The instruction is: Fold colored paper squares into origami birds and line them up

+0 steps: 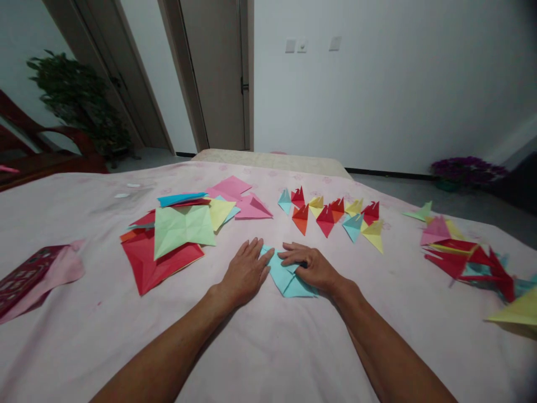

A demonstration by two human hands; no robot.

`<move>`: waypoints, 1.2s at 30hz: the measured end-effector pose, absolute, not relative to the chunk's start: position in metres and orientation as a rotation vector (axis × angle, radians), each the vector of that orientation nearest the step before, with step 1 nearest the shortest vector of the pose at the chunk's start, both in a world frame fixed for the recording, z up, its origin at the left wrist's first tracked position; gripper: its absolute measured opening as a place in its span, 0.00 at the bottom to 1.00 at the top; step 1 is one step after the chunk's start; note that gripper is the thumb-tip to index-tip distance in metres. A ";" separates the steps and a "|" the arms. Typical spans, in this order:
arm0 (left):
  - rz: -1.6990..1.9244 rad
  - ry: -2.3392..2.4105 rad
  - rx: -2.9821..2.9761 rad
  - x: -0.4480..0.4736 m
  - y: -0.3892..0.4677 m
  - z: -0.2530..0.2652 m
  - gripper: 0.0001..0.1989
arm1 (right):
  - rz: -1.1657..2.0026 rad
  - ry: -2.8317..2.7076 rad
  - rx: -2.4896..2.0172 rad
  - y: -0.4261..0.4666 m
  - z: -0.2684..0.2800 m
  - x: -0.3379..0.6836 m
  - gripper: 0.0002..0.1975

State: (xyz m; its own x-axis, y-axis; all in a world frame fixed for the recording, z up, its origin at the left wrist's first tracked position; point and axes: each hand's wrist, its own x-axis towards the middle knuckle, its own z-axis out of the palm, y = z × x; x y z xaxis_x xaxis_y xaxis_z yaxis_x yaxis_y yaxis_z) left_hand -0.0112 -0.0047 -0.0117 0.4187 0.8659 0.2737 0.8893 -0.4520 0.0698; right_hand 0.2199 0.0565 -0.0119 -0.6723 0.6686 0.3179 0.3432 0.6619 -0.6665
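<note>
A partly folded sheet of light blue origami paper (289, 282) lies on the cloth in front of me, with crease lines on it. My left hand (248, 270) rests flat along its upper left edge, fingers stretched out. From the right, my right hand (312, 266) bears on the paper with bent fingers, gripping a folded flap near its upper right side. The underside of that flap is hidden by my fingers. Beyond my hands stand small folded paper figures (325, 220) in red, orange, yellow and light blue.
Left of my hands is a pile of creased sheets, with a light green sheet (184, 228) on top and a red sheet (145, 263) below. Pink papers (251, 207) lie behind. More folded papers (455, 252) sit at right. A dark red patterned item (33, 274) lies far left.
</note>
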 end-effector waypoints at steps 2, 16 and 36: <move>-0.418 -1.572 -2.582 -0.011 -0.004 -0.012 0.23 | 0.744 -2.369 -0.754 0.055 -0.012 0.222 0.27; -0.408 -1.441 -2.773 -0.013 -0.006 -0.011 0.23 | 0.419 -2.556 -0.708 0.024 -0.001 0.255 0.20; -0.428 -1.215 -3.071 -0.008 -0.042 0.005 0.26 | 0.716 -2.164 -1.114 0.016 -0.002 0.260 0.16</move>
